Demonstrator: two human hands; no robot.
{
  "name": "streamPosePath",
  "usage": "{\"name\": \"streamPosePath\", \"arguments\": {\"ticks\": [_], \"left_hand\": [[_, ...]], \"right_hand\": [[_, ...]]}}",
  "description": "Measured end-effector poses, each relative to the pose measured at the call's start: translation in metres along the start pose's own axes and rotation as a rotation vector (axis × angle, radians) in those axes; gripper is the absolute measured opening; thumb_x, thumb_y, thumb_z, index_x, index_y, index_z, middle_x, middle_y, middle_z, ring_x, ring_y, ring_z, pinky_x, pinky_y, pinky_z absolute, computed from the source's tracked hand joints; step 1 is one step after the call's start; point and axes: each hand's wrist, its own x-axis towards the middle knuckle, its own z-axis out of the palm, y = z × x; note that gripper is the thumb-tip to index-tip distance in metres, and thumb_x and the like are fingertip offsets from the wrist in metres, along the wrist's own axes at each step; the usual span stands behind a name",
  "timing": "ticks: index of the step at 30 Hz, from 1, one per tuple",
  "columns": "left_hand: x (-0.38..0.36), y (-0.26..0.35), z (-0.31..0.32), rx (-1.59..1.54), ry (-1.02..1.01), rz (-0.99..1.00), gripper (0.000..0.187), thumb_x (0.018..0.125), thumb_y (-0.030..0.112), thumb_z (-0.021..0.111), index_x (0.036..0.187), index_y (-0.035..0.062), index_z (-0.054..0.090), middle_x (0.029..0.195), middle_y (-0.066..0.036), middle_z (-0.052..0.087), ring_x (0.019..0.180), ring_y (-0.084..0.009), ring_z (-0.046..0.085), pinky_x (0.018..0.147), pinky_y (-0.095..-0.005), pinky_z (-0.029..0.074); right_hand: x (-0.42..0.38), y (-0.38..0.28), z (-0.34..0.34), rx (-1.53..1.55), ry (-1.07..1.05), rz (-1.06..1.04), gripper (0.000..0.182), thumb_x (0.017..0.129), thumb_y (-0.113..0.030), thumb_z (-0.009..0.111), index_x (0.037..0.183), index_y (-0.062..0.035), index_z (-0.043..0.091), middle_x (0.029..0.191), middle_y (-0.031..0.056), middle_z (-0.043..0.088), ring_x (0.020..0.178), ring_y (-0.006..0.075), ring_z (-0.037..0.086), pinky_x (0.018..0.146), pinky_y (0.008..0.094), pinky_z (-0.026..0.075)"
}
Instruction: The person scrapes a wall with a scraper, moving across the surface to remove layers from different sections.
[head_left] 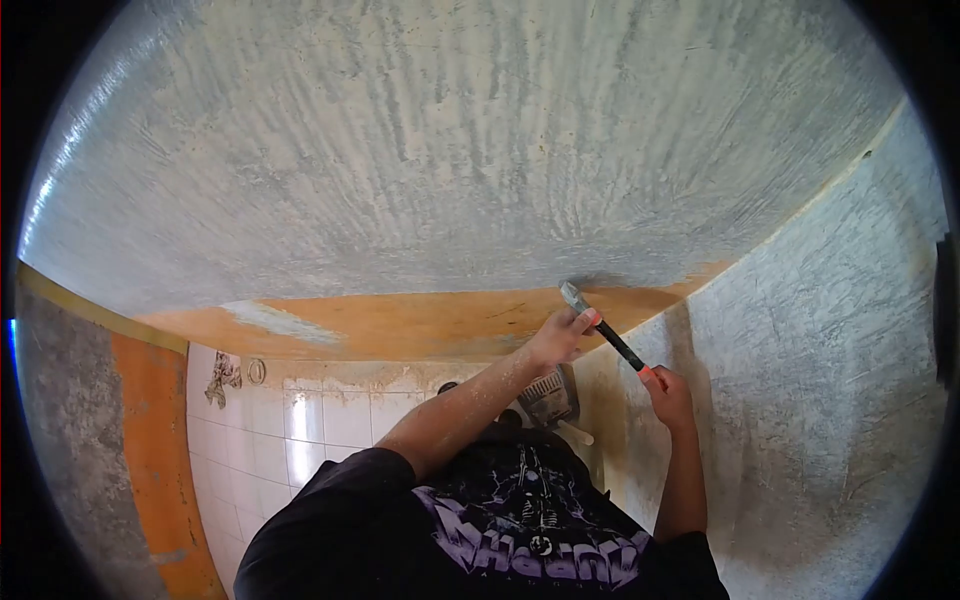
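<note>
A scraper (622, 347) with a black handle, red accents and a grey head slants up from right to left. My left hand (562, 338) is closed round it just below the head, its skin dusted with pale powder. Lower down, my right hand (668, 397) grips the handle's end. The scraper's head meets the wall (440, 200) near the border between rough grey surface and a strip of orange paint (420, 322). Its exact working edge is too small to make out.
A second grey wall (800, 350) meets the first at a corner on the right. White floor tiles (345, 412) lie below. A crate-like container (548, 398) stands by my body, partly hidden by my left arm. Orange-and-grey wall (150, 430) is at left.
</note>
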Motion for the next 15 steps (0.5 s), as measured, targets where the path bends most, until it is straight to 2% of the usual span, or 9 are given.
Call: {"name": "streamPosePath", "arguments": {"ticks": [1,4,7,10,13,15], "left_hand": [[-0.001,-0.002,-0.001,-0.015,-0.005,0.001,0.057,0.099,0.053,0.053,0.129,0.0055,0.056,0.127,-0.007,0.057,0.124,-0.0199,0.051,0.098,-0.0465,0.047],[-0.008,0.015,0.003,0.121,-0.041,-0.024,0.057,0.100,0.053,0.050,0.130,0.0048,0.055,0.129,-0.008,0.056,0.124,-0.0198,0.051,0.098,-0.0463,0.047],[-0.013,0.017,-0.002,0.094,-0.025,-0.021,0.058,0.101,0.053,0.048,0.131,0.0040,0.055,0.130,-0.008,0.055,0.124,-0.0198,0.051,0.099,-0.0451,0.047],[-0.013,0.008,-0.016,0.132,-0.010,0.073,0.056,0.099,0.053,0.051,0.127,0.0053,0.060,0.115,-0.008,0.060,0.105,-0.0171,0.055,0.086,-0.0363,0.049],[-0.006,0.009,-0.010,0.130,-0.038,-0.022,0.058,0.101,0.052,0.047,0.132,0.0041,0.054,0.130,-0.009,0.055,0.125,-0.0210,0.050,0.100,-0.0436,0.047],[-0.006,0.009,-0.007,0.113,-0.046,0.017,0.058,0.101,0.053,0.047,0.132,0.0039,0.054,0.130,-0.009,0.055,0.125,-0.0212,0.050,0.098,-0.0435,0.047]], "right_hand": [[-0.003,-0.003,0.000,0.012,0.009,0.006,0.040,0.094,-0.035,0.067,0.076,-0.0001,0.060,0.059,0.0004,0.040,0.057,0.0108,0.037,0.053,0.0307,0.033],[-0.007,-0.004,0.000,0.020,0.025,0.022,0.039,0.095,-0.032,0.066,0.073,-0.0014,0.056,0.061,-0.0025,0.039,0.059,0.0093,0.034,0.053,0.0299,0.031],[-0.003,-0.005,0.004,-0.021,0.026,0.020,0.040,0.095,-0.033,0.065,0.072,-0.0012,0.056,0.061,-0.0021,0.040,0.059,0.0097,0.035,0.052,0.0304,0.032],[0.001,-0.009,0.012,-0.042,0.017,-0.009,0.040,0.095,-0.033,0.066,0.073,-0.0010,0.057,0.060,-0.0013,0.040,0.058,0.0099,0.036,0.052,0.0308,0.032],[-0.003,-0.003,0.012,0.010,0.029,0.025,0.041,0.095,-0.034,0.066,0.073,-0.0009,0.058,0.059,-0.0005,0.040,0.057,0.0099,0.037,0.052,0.0311,0.033],[-0.001,-0.001,0.006,0.052,0.037,0.056,0.041,0.095,-0.035,0.066,0.073,-0.0007,0.059,0.058,-0.0001,0.039,0.057,0.0097,0.037,0.052,0.0312,0.033]]}}
